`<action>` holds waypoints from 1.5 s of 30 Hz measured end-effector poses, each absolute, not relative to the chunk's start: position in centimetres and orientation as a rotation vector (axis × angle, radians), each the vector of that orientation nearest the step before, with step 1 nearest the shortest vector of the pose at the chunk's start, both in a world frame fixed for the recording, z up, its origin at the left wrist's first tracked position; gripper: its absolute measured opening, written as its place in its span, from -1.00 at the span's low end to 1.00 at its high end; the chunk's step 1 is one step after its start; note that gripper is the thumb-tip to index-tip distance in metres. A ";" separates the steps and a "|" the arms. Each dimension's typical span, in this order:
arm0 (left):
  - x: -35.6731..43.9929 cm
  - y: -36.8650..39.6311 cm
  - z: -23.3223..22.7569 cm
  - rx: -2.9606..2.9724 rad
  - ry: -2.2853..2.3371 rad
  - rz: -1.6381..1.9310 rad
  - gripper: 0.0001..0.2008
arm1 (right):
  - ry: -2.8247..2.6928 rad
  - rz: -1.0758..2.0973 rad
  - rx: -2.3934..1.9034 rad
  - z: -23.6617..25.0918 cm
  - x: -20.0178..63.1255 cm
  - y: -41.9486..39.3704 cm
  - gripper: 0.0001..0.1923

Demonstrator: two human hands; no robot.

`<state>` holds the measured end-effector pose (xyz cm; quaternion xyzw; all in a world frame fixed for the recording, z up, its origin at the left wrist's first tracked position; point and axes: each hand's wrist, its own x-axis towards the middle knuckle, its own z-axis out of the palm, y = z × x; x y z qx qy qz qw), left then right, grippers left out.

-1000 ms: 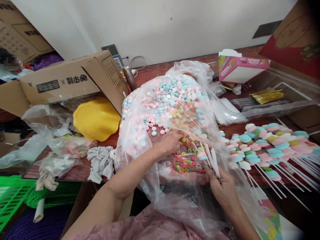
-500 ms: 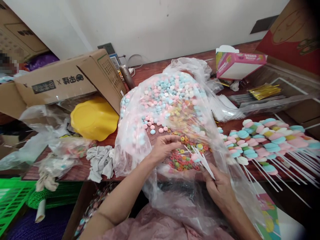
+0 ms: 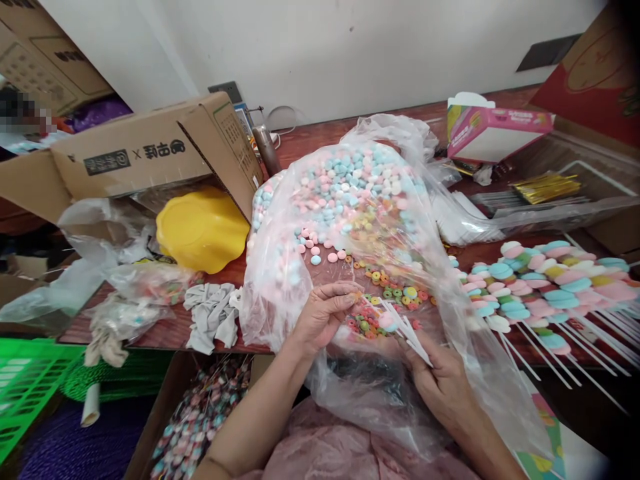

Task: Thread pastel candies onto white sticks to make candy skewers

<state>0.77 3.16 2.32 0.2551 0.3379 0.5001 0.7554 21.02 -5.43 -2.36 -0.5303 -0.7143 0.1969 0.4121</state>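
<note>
At the far left a green crate (image 3: 23, 393) sat low beside the table (image 3: 165, 333), and above it an opened cardboard box (image 3: 145, 157) leaned over a yellow bowl (image 3: 203, 230). Nearer lay crumpled grey cloth (image 3: 213, 317) at the table's edge. In the middle a big clear plastic bag (image 3: 350, 220) sprawled open, heaped at its far end with pastel candies (image 3: 350, 183) and strewn at its near end with small ring candies (image 3: 385, 293). The person's left hand (image 3: 323, 313) was inside the bag mouth, fingertips drawn together and pinching one ring just beside the tips of the sticks. The right hand (image 3: 443, 380) was closed around a fan of thin white sticks (image 3: 405, 327), gripping them at their lower ends, one already carrying a pink and a blue piece near its tip. The rings looked light, and I judged them brittle, best taken by the rim between two fingertips; the sticks looked slim and springy, easier to steady low down near the grip. To the right, finished skewers (image 3: 540, 290) lay in rows, sticks pointing to the near right, with a pink carton (image 3: 493, 133) and a bundle of gold ties (image 3: 545, 188) beyond them.
</note>
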 end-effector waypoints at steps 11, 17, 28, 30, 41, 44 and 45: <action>1.4 2.3 1.6 0.473 0.741 1.183 -0.72 | -1.880 0.415 -1.372 -3.3 21.1 -5.6 -0.62; 1.7 2.1 1.0 0.472 0.731 1.171 -0.75 | -1.830 0.441 -1.343 -3.5 20.9 -5.5 -0.64; 2.4 0.1 0.5 1.020 0.908 1.271 -0.90 | -1.747 0.570 -1.394 -3.2 20.2 -5.5 -0.72; 2.4 0.4 0.4 0.809 0.910 1.321 -0.84 | -1.728 0.585 -1.363 -3.0 20.5 -5.4 -0.74; 2.2 0.4 1.4 0.591 0.864 1.235 -0.71 | -1.848 0.534 -1.356 -3.2 21.0 -5.4 -0.67; 2.0 0.5 1.2 0.576 0.843 1.226 -0.72 | -1.866 0.496 -1.372 -3.6 21.0 -5.5 -0.67; 1.9 0.6 1.1 0.553 0.838 1.230 -0.73 | -1.872 0.499 -1.373 -3.6 21.0 -5.5 -0.67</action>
